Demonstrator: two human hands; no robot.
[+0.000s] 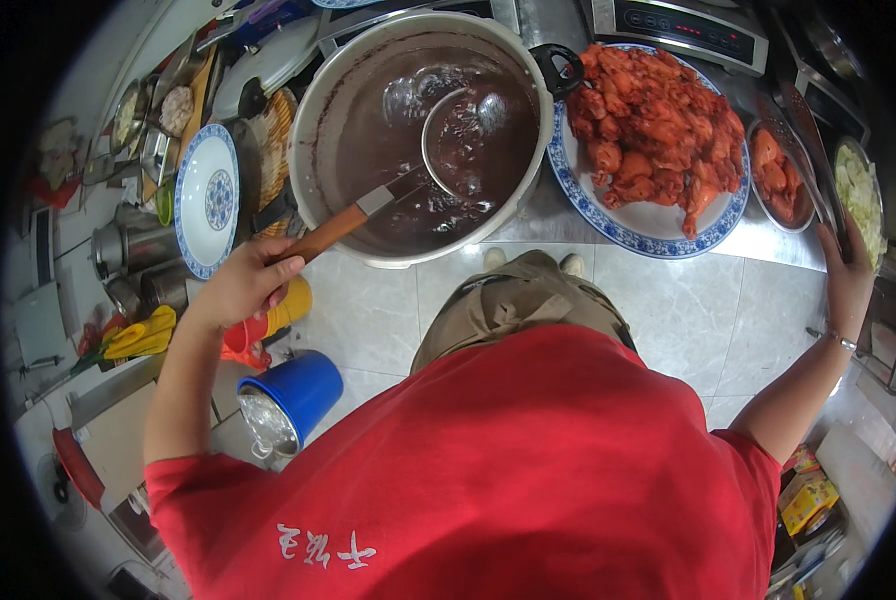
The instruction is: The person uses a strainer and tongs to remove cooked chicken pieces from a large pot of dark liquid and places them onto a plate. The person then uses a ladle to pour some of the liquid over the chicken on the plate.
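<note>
My left hand (249, 279) grips the wooden handle (332, 231) of a round wire strainer (425, 135). The strainer's head sits partly in dark brown liquid (373, 165) inside a large metal pot (307, 196). Small bubbles and glare show on the surface; anything beneath it is hidden. Over on the right, my right hand (847, 262) holds long metal tongs (808, 139) with perforated ends. They reach over a metal bowl (793, 225) of reddish meat pieces (776, 176). Between pot and bowl, glossy red-brown poultry pieces (658, 135) are heaped on a blue-rimmed plate (647, 246).
Chopped pale-green vegetables (860, 195) fill a bowl at far right. Induction cookers (680, 31) line the back of the steel counter (782, 251). A patterned oval plate (200, 169) stands left of the pot. On the floor is a blue bin (317, 394).
</note>
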